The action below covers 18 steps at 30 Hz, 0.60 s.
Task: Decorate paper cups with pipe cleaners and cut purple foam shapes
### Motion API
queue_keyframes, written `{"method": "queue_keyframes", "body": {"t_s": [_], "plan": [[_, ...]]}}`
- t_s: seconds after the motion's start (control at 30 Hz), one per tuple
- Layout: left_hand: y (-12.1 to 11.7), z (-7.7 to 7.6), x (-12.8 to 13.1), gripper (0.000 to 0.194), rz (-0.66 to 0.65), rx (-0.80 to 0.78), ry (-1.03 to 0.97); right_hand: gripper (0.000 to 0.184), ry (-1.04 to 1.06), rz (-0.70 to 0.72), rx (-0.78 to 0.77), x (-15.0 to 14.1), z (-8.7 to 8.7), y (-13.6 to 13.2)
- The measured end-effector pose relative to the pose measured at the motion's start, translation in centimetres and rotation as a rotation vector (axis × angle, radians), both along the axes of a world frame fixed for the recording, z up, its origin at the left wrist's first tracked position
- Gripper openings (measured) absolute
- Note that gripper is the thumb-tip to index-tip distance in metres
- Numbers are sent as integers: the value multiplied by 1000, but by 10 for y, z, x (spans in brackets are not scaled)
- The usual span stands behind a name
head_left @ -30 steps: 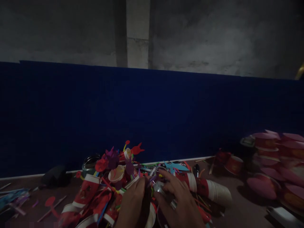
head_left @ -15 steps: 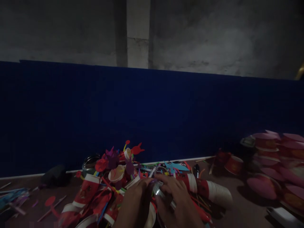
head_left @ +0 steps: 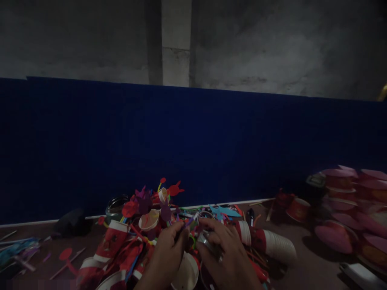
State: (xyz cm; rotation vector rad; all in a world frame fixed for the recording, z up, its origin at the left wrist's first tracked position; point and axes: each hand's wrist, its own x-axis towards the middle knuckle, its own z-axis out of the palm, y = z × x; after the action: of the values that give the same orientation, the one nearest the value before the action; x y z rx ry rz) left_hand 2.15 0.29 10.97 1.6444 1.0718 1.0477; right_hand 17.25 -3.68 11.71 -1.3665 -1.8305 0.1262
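Note:
My left hand (head_left: 169,251) is closed, thumb against fingers, with a thin purple strip (head_left: 190,220) at its fingertips. To its right, my right hand (head_left: 223,249) curls round a shiny silvery object (head_left: 204,238); the fingers hide much of it, so its kind is unclear. Below and between the hands lies a paper cup (head_left: 186,272) with its pale inside showing. Around them spreads a heap of red-and-white paper cups (head_left: 111,241), red cut-out shapes (head_left: 130,209) and coloured strips. A light-blue cut-out (head_left: 225,211) lies just beyond my right hand.
A nested stack of paper cups (head_left: 276,245) lies on its side at the right. Farther right are pink-and-red cups (head_left: 341,197) in piles and a white object (head_left: 363,276). A glass jar (head_left: 117,205) stands by the blue panel (head_left: 193,141). Scraps (head_left: 22,255) lie at left.
My hands have moved apart; the left shifted left and down with the purple strip, uncovering more of the paper cup. The silvery object has moved slightly right with my right hand.

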Motion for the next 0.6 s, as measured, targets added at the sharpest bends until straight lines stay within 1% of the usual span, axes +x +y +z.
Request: {"method": "queue_keyframes", "body": {"t_s": [0.1, 0.2, 0.3, 0.4, 0.5, 0.6], "plan": [[0, 2, -1, 24, -7, -42, -82, 36, -35, 6, -49, 2, 3, -1], [1, 0, -2, 22, -3, -66, -132, 36, -57, 10, -38, 3, 4, 0], [1, 0, -2, 25, -45, -127, -197, 36, -68, 7, -3, 4, 1, 3], [1, 3, -1, 29, -80, -222, -240, 35, -51, -5, 4, 2, -2, 6], [1, 5, -2, 34, -158, -326, -267, 35, 13, -20, -30, -1, -3, 8], [3, 1, -2, 33, -253, -419, -333, 34, 78, 14, -70, -3, 0, 7]]}}
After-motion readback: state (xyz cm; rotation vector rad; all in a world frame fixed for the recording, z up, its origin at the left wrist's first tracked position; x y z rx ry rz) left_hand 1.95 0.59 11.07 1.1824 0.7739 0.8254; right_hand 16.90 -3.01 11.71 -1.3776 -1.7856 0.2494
